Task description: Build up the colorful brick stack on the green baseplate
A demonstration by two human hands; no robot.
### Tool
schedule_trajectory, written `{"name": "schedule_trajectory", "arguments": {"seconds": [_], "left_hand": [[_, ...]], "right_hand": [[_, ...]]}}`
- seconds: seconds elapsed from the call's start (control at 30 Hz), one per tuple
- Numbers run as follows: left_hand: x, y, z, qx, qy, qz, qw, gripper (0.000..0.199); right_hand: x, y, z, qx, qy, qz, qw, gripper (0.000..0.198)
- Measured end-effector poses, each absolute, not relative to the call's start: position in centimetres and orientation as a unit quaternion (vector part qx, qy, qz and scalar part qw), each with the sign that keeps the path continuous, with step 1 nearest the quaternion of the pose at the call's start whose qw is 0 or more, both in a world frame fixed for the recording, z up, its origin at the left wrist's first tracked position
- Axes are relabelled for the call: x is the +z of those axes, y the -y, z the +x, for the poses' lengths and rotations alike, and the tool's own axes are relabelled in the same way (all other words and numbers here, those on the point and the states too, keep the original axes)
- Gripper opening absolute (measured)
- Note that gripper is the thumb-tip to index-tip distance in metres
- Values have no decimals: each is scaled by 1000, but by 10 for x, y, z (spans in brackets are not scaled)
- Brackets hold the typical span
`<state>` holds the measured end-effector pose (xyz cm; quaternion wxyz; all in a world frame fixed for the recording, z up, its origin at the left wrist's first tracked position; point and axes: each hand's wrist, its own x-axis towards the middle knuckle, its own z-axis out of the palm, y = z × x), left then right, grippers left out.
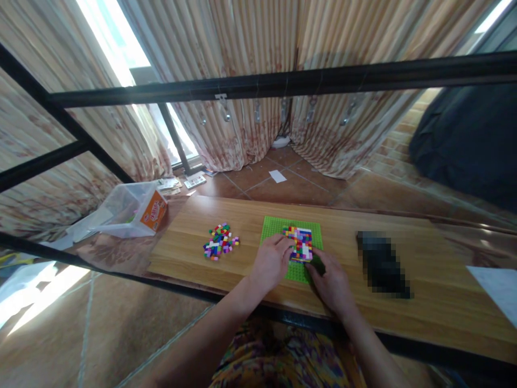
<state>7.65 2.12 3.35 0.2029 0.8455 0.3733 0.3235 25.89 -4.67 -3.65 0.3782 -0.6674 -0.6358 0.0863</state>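
Note:
A low build of multicoloured toy bricks (302, 243) sits on a green studded baseplate (271, 224). My left hand (271, 261) reaches over the build's left side, fingers closed together at its edge. A speck of green shows by those fingertips, too small to name. At the lower right corner of the build, my right hand (332, 280) has its thumb along the front edge and its fingers along the right side, gripping the corner. Loose small bricks (220, 242) in many colours lie in a pile to the left of the baseplate.
The wooden table (246, 215) has a dark pixelated object (382, 264) on its right and a white sheet (495, 288) at the right end. Beyond the left end stands a clear plastic bin (121, 207) with an orange label. A black metal bar (258, 85) crosses ahead.

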Motion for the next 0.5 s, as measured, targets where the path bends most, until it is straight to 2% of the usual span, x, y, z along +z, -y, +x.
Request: {"name": "schedule_trajectory", "arguments": {"seconds": [0.3,0.5], "left_hand": [[31,-35,95,257,-362,889,116,22],[37,-35,95,224,-356,902,93,21]], "right_hand": [[-34,47,257,97,637,-653,397,38],[-35,47,258,101,637,-657,390,39]]}}
